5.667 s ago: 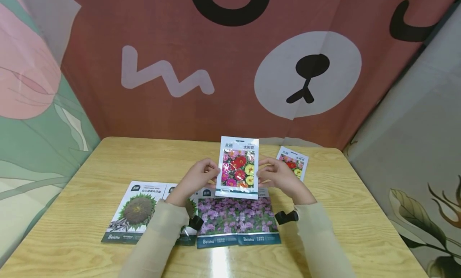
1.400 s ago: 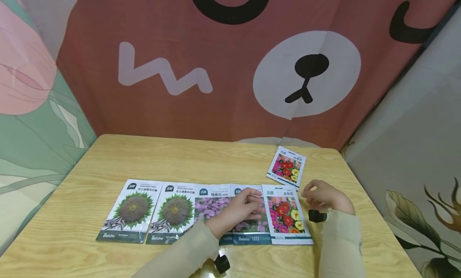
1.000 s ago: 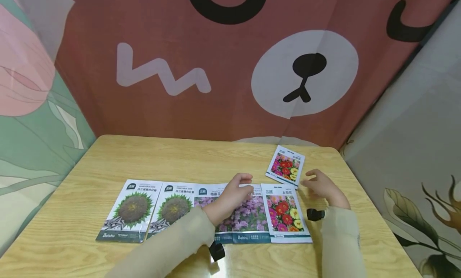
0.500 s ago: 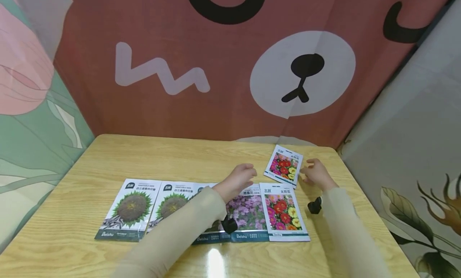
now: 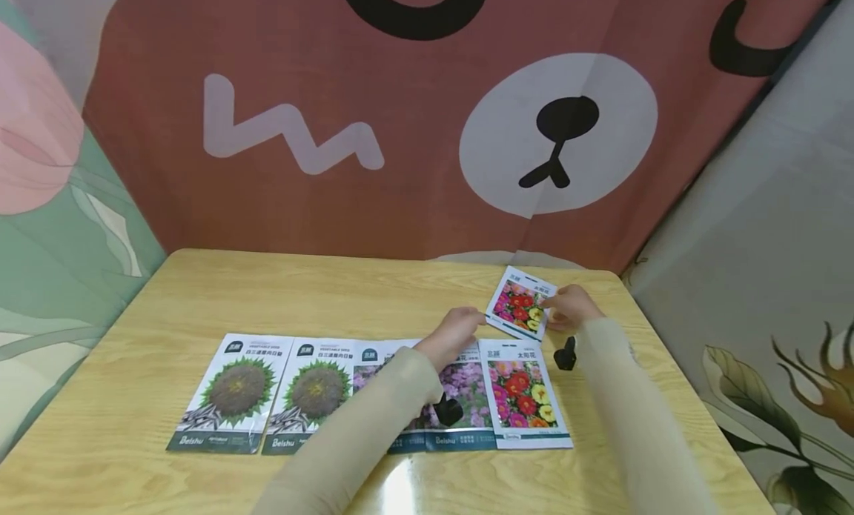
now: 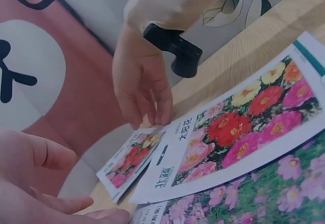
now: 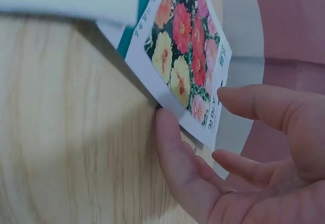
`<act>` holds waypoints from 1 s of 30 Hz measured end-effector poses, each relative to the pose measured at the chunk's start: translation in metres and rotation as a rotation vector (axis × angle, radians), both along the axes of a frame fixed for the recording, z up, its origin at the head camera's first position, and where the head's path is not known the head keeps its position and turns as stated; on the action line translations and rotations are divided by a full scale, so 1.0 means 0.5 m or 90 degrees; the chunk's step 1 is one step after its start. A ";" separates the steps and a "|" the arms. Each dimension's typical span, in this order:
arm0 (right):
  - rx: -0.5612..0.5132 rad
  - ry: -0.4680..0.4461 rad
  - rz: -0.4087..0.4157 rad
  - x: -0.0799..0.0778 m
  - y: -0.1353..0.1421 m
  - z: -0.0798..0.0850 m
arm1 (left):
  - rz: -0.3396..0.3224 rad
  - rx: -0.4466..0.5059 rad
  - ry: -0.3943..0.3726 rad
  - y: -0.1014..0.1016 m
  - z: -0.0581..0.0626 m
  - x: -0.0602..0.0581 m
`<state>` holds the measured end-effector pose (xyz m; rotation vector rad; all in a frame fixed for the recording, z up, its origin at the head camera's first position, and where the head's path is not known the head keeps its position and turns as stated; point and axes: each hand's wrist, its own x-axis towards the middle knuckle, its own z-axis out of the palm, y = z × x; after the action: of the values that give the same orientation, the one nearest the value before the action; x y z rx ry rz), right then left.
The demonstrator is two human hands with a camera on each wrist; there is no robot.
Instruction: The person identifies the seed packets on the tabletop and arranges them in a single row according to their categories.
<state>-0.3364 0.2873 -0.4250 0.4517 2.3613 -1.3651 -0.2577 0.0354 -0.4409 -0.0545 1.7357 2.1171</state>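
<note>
A small seed packet with red, pink and yellow flowers [image 5: 517,306] lies tilted at the back right of the table. My right hand [image 5: 570,306] is at its right edge; in the right wrist view the fingers [image 7: 172,132] are spread around that edge, with one fingertip against it. My left hand [image 5: 454,333] hovers by the packet's lower left corner, its fingers loosely bent and holding nothing in the left wrist view. Below it, a matching flower packet [image 5: 523,396] lies flat at the right end of a row.
Left of that packet, the row continues with purple-flower packets [image 5: 467,396], partly hidden by my left arm, and two sunflower seed packets [image 5: 236,389] [image 5: 313,393]. The wooden table [image 5: 320,293] ends at a cloth backdrop [image 5: 300,211] printed with a bear.
Earlier, both hands held up a flower packet; it now lies at the row's right end. Since then both hands have moved to the back packet, the right one reaching its edge.
</note>
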 end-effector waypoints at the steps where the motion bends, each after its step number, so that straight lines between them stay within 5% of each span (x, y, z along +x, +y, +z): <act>1: -0.012 -0.006 -0.009 0.001 -0.006 0.003 | 0.003 0.002 0.001 0.001 -0.002 -0.001; 13: -0.177 -0.021 -0.062 0.006 -0.053 0.005 | 0.034 0.039 -0.011 -0.006 -0.013 -0.011; 23: -0.245 -0.007 -0.130 0.002 -0.061 -0.001 | 0.024 0.071 -0.015 -0.008 -0.019 -0.021; 30: -0.296 0.032 -0.103 0.009 -0.077 0.004 | 0.058 0.142 -0.053 -0.019 -0.019 -0.021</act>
<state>-0.3321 0.2489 -0.4229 0.4800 1.9831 -1.9495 -0.2680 0.0261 -0.4503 -0.1594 1.4666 2.3251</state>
